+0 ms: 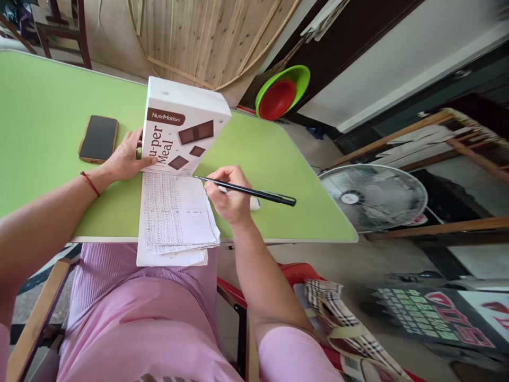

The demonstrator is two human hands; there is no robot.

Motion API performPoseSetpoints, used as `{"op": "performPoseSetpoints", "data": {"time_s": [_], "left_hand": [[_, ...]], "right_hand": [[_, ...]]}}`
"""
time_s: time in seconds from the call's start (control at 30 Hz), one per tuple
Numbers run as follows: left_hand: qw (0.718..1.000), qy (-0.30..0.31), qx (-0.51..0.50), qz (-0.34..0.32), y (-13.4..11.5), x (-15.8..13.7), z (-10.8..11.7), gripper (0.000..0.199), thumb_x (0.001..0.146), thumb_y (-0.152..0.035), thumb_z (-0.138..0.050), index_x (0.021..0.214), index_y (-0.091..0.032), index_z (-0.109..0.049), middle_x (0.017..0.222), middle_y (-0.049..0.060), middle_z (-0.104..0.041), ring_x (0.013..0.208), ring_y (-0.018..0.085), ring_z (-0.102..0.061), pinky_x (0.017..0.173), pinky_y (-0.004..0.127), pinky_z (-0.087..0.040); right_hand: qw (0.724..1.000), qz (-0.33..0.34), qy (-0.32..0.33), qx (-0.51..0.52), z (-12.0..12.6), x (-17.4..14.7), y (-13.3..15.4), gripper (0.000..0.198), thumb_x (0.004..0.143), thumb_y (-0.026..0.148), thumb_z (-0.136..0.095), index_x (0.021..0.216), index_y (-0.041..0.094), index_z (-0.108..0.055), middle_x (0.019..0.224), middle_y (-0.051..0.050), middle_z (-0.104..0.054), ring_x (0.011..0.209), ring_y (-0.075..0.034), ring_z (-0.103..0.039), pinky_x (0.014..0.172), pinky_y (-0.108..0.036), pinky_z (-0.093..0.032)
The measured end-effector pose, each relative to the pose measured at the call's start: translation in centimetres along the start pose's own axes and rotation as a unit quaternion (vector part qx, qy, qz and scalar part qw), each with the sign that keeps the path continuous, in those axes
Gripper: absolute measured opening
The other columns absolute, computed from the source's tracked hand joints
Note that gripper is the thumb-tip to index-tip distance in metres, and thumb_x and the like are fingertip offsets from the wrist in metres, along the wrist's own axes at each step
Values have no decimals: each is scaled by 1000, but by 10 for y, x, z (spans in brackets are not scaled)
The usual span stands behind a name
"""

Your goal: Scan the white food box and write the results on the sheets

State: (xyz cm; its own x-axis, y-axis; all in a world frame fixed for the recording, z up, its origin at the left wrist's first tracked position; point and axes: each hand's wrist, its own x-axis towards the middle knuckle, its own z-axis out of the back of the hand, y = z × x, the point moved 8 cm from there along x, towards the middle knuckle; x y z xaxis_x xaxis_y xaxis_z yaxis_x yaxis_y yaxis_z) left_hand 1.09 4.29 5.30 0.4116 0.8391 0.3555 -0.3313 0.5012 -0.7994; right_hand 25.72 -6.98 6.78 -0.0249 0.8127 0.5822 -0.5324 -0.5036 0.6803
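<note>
NutriMotion box (185, 124) in white stands upright on the green desk (51, 106), by far the broadest surface about the hands, with its printed front turned toward the person and brown pieces pictured on it. Past the desk's right end is a round caged fan (382, 191), and beyond the far right corner sit a green basin (304, 79) and a smaller red basin (276, 101). Against the foot of the box lies a stack of papers (178, 212), its top sheet filled with small, dense marks, the near ends jutting over the desk's front edge. The left hand (123, 156) grips the box low on its left edge, thumb pressed to the front, the other fingers partly hidden at the side. The right hand (230, 196), its fingers curled, pinches a black pen (262, 194) whose tip is near the box's lower right corner; whether it touches anything cannot be told. Left of the box lies a dark-screened phone (98, 138). Smallest are a white object (254, 203), partly covered by the right hand, and a red wrist cord (90, 184).
</note>
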Motion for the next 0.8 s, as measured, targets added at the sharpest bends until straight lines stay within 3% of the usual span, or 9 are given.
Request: {"op": "performPoseSetpoints", "data": {"time_s": [0.07,0.13,0.27,0.4,0.6,0.7,0.8], "left_hand": [[1000,-9,5,5,0,-2,1,74,76,-63,-82,134,-21,-60,129,18,-59,131,42,-53,103,59,-56],[1000,-20,10,-3,-3,-4,2,73,78,-64,-81,134,-21,-61,128,17,-60,133,40,-53,106,56,-56],[1000,-28,5,-8,-6,-4,3,72,79,-69,-81,131,-22,-62,129,17,-61,132,40,-55,108,55,-55],[999,-33,5,24,-4,-5,7,81,75,-76,-83,132,-24,-62,137,17,-59,132,42,-54,103,53,-58],[1000,15,21,2,-7,-4,3,86,74,-80,-79,133,-20,-61,136,20,-57,135,44,-51,103,54,-57],[999,19,23,-13,-6,-5,0,83,77,-79,-76,134,-22,-59,138,18,-57,141,44,-46,110,55,-52],[999,14,31,-3,3,-7,-3,100,68,-73,-89,143,-20,-50,146,19,-52,146,49,-41,122,62,-35]], "right_hand": [[994,-56,-25,91,-11,7,-9,18,87,42,-64,85,26,-55,67,5,-59,60,-15,-55,60,-32,-47],[981,-107,2,160,-31,12,-19,17,83,41,-63,83,25,-58,63,5,-58,57,-13,-53,57,-30,-46],[964,-174,36,199,-58,9,-37,18,75,40,-65,81,24,-62,64,5,-61,56,-12,-52,54,-28,-44],[965,-178,9,191,-58,3,-41,17,72,40,-63,79,24,-62,62,6,-58,56,-12,-48,57,-29,-44],[974,-168,-26,149,-53,1,-41,16,74,40,-63,77,26,-57,63,5,-56,57,-12,-46,54,-28,-41],[983,-146,-41,99,-50,2,-38,14,76,38,-64,74,26,-57,66,3,-59,61,-14,-50,58,-28,-45],[988,-131,-48,73,-48,2,-36,13,76,38,-62,72,26,-59,67,2,-61,64,-15,-52,59,-30,-48]]}}
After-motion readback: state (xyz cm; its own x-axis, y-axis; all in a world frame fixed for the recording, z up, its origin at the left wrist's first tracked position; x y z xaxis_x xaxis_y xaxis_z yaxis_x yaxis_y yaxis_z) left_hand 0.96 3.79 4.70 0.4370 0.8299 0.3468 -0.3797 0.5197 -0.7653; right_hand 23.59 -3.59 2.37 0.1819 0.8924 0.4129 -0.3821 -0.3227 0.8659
